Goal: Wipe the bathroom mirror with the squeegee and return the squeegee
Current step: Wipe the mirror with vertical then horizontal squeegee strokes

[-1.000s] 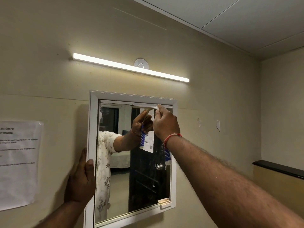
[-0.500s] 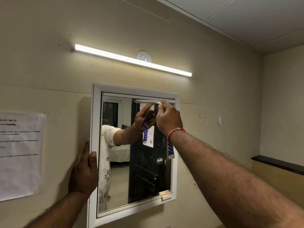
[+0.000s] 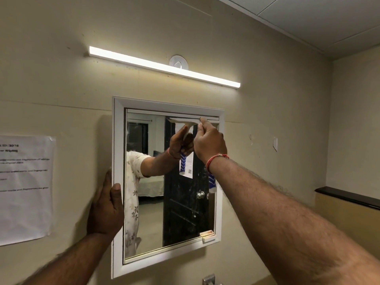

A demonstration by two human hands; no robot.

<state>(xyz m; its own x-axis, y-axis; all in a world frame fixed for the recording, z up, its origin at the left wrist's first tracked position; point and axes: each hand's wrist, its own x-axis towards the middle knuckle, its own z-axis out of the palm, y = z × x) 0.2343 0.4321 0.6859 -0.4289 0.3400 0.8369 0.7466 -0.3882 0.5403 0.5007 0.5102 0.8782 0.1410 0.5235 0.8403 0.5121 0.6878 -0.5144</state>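
- Squeegee [image 3: 212, 182] is held against the glass at the top right of the bathroom mirror [image 3: 185, 212]. Its white blade is laid just under the upper rail of the mirror frame [image 3: 117, 140], and its blue-and-white handle hangs down past the wrist.
- The handle is gripped by the right hand [image 3: 209, 141], whose fingers are curled round it, with one finger stretched up onto the right end of the blade.
- The left edge of the frame is pinched by the left hand [image 3: 107, 210], thumb on the front face and fingers behind. This hand is lower and well apart from the tool, so the mirror is judged to be steadied by it.
- The blade's long axis is set level and the handle runs down from it, so the grip lies below the blade. A straight downward pull along the handle's line is therefore favoured.
- Only the right part of the glass width is spanned by the blade, so a separate pass for the left strip is judged to be needed.
- The blade's right end is hidden by the hand, which lies close beside the inner right rail, so little sideways room is left there.
- A small white catch [image 3: 208, 237] is seated at the lower right corner, in the line of the stroke, and could be struck at the bottom.
- The light bar [image 3: 164, 67] above, the paper notice [image 3: 24, 188] to the left and the dark ledge [image 3: 347, 197] to the right are all well apart from the stroke.
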